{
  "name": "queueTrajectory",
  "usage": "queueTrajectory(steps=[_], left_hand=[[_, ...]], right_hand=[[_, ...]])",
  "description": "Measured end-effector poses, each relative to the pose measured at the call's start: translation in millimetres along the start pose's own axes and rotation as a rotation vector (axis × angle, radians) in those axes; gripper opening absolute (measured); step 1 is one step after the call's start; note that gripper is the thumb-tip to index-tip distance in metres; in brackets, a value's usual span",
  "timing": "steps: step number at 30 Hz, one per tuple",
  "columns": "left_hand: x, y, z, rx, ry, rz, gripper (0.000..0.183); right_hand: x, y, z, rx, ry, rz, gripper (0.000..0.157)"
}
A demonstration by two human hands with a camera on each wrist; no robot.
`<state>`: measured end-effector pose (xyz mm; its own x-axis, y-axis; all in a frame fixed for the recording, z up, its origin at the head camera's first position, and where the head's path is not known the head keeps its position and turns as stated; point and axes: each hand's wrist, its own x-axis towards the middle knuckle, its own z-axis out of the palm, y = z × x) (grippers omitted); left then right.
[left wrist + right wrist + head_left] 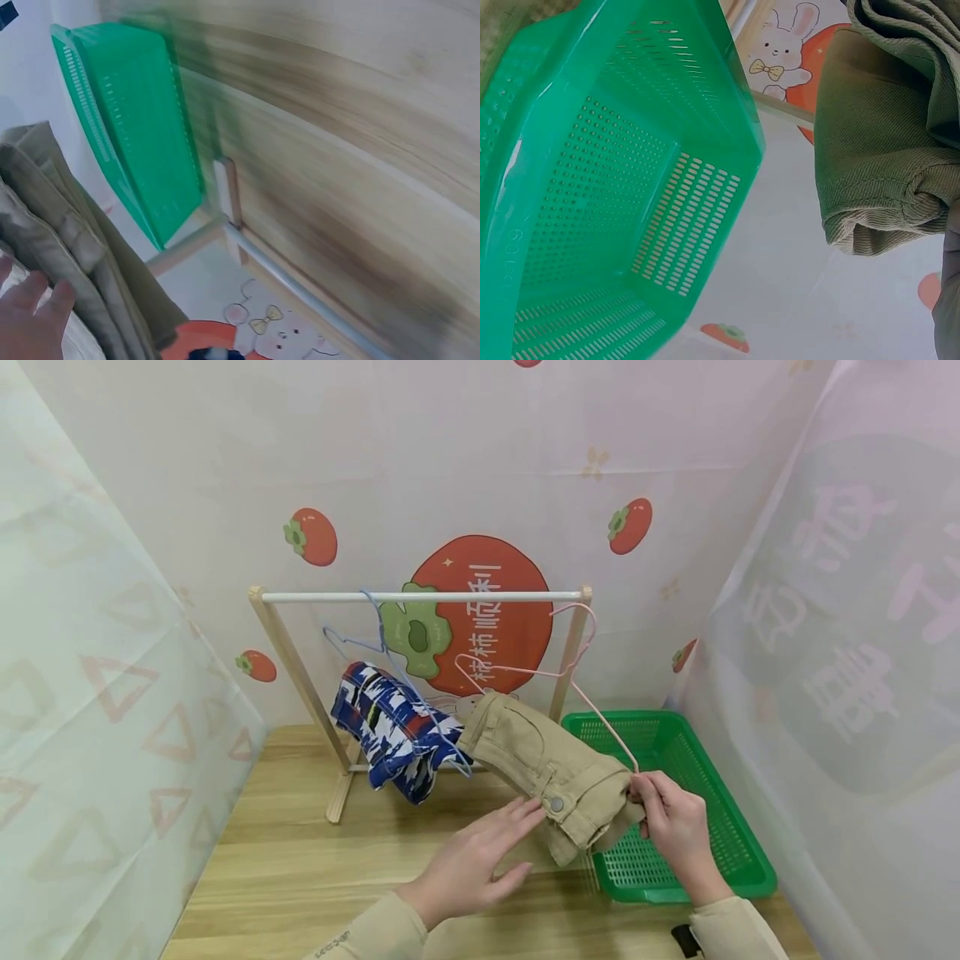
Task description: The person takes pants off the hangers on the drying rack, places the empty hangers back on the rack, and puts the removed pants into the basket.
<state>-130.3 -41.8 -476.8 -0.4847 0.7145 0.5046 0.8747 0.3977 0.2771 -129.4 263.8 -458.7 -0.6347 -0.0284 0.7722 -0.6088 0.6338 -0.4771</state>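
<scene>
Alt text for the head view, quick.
The right hand pinches a khaki garment on a pink hanger, left hand near its button. A patterned garment hangs from a white rail; green basket at right.

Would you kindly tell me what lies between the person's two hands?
In the head view, part of the khaki garment lies between the left hand and the right hand, which pinches its edge.

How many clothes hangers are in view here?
2. The blue hanger is on the white rail, bearing the patterned garment; the pink hanger is in the khaki garment, by the right hand. Any behind the clothes would be hidden.
</scene>
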Motion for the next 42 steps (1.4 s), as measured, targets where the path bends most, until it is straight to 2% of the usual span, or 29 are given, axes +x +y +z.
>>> queueTrajectory(steps=[5,9,12,20,24,34,38,42], left_hand=[[10.4,4.6,4.9,0.080,0.076,0.065,0.061],[17.8,7.4,8.0,0.125,0.102,0.083,0.070],[23.1,10.1,11.2,0.165,0.072,0.073,0.080],[32.6,14.4,21.7,0.199,-0.068,0.001,0.097],[38.1,13.2,27.0,0.221,-0.082,0.003,0.103],[46.9,10.5,46.3,0.336,-0.014,0.011,0.121],[48.4,11.8,55.2,0.379,0.052,0.024,0.123],[49.1,11.9,61.1,0.377,0.116,0.024,0.123]], right_hand=[[-0.7,1.2,0.7,0.006,-0.006,-0.005,0.022],[-1.3,2.2,0.7,0.015,-0.019,0.010,0.021],[-1.0,2.3,1.0,0.014,-0.016,0.012,0.021],[-0.4,0.4,3.5,0.024,-0.009,0.004,0.020],[-0.7,0.2,4.7,0.024,-0.009,0.000,0.020],[-2.5,-6.5,6.8,0.031,0.027,0.023,0.019],[-5.3,-10.7,9.7,0.029,0.056,0.056,0.021],[-8.5,-15.8,15.1,0.035,0.082,0.103,0.023]])
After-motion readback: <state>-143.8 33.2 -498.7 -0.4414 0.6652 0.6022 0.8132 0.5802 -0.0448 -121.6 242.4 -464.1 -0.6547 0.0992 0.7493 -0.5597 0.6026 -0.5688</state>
